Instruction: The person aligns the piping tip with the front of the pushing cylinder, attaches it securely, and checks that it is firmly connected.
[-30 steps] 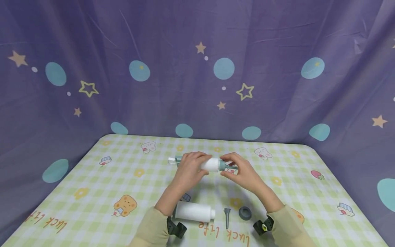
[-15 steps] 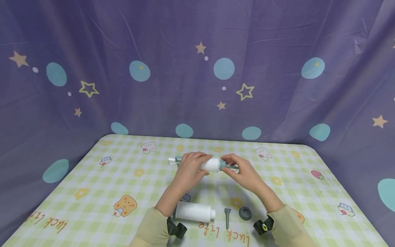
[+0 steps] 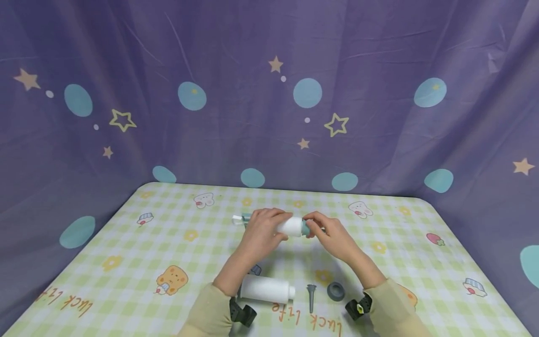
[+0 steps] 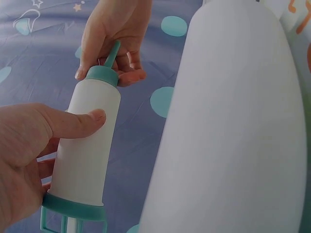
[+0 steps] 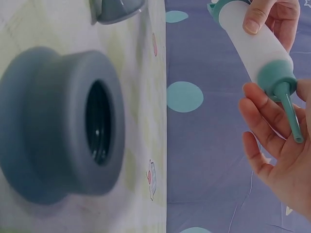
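A white icing syringe (image 3: 290, 226) with teal ends is held level above the table. My left hand (image 3: 262, 234) grips its white barrel, the thumb lying along the near side in the left wrist view. At the barrel's left end sits a teal frame (image 4: 73, 208) with a white rod. My right hand (image 3: 334, 238) pinches the teal nozzle cap (image 4: 103, 75) at the other end, thumb on one side and fingertips on the other. The thin nozzle (image 5: 290, 114) points into the right palm. Part of the barrel is hidden behind the left hand.
Nearer the body, a white bottle (image 3: 266, 289) lies on its side, with a dark grey tapered nozzle (image 3: 311, 298) and a dark grey ring cap (image 3: 336, 291) to its right. A checked cloth (image 3: 126, 290) covers the table. A purple curtain (image 3: 236, 117) hangs behind.
The right fingers have shifted round the nozzle cap and now cover more of the nozzle. The left hand keeps its grip on the syringe, and the other things have stayed in place.
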Demonstrator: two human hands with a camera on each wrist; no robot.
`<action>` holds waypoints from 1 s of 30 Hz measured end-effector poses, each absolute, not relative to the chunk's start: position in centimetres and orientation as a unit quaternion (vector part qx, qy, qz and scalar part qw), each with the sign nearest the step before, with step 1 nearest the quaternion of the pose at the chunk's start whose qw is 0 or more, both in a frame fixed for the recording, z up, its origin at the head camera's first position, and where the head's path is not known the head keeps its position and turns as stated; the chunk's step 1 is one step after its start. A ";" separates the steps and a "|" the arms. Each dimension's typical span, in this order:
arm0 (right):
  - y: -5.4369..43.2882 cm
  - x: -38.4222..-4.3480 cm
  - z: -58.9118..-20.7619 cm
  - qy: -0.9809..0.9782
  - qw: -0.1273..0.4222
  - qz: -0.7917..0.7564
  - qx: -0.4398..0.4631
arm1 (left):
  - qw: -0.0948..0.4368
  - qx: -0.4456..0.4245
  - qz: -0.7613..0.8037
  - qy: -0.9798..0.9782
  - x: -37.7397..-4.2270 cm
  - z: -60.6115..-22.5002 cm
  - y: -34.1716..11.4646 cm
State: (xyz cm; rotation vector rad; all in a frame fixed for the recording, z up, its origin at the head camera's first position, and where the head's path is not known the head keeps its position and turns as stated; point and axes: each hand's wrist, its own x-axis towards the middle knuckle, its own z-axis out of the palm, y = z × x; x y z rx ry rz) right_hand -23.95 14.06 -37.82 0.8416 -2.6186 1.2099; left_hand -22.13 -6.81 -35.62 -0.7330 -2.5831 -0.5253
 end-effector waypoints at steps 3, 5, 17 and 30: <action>14.1 -24.0 -37.9 -0.870 0.065 0.400 0.281 | 0.203 -0.264 -0.185 -0.925 -22.1 -35.7 -6.8; 14.1 -24.1 -38.0 -0.869 0.064 0.403 0.279 | 0.205 -0.264 -0.183 -0.925 -22.1 -35.7 -6.8; 14.2 -23.9 -37.8 -0.873 0.078 0.389 0.283 | 0.207 -0.258 -0.180 -0.926 -22.2 -35.6 -7.1; 14.2 -23.7 -37.6 -0.858 0.146 0.366 0.329 | 0.210 -0.262 -0.187 -0.923 -22.4 -35.6 -7.1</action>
